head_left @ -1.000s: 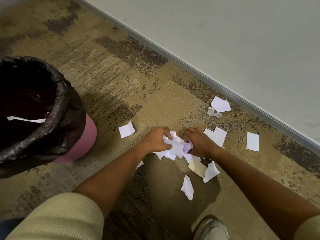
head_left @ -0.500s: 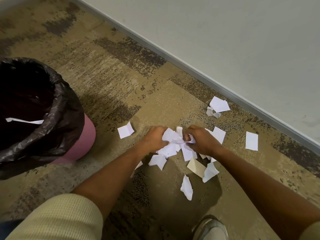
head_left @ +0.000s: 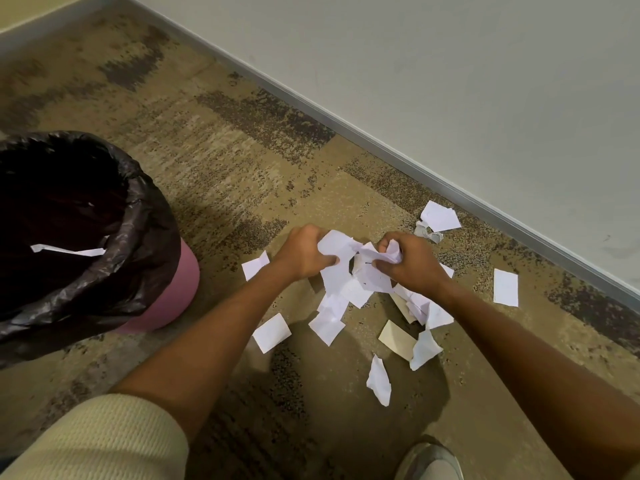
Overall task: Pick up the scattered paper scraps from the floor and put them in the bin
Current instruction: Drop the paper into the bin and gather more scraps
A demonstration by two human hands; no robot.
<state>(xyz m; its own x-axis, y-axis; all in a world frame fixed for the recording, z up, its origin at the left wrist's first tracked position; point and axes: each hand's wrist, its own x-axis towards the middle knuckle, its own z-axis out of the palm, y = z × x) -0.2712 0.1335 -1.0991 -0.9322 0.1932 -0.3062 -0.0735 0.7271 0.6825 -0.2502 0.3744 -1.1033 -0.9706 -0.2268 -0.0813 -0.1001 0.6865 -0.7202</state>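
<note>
My left hand (head_left: 300, 252) and my right hand (head_left: 412, 263) each grip one side of a bunch of white paper scraps (head_left: 349, 268), held just above the carpet. Some pieces hang loose under the bunch. More scraps lie around on the floor: one (head_left: 272, 332) near my left forearm, one (head_left: 505, 286) at the right, a pair (head_left: 439, 216) by the wall, and several (head_left: 420, 348) below my right wrist. The pink bin (head_left: 173, 289) with a black liner (head_left: 138, 216) stands at the left, one scrap (head_left: 65, 250) inside it.
A grey wall with a metal baseboard (head_left: 450, 183) runs diagonally behind the scraps. My shoe (head_left: 429, 460) shows at the bottom edge. Patterned brown carpet (head_left: 225, 150) covers the floor between the bin and the wall.
Both hands have lifted the bunch of scraps off the carpet and pulled slightly apart. A few pieces have slipped out and now dangle or lie below the bunch.
</note>
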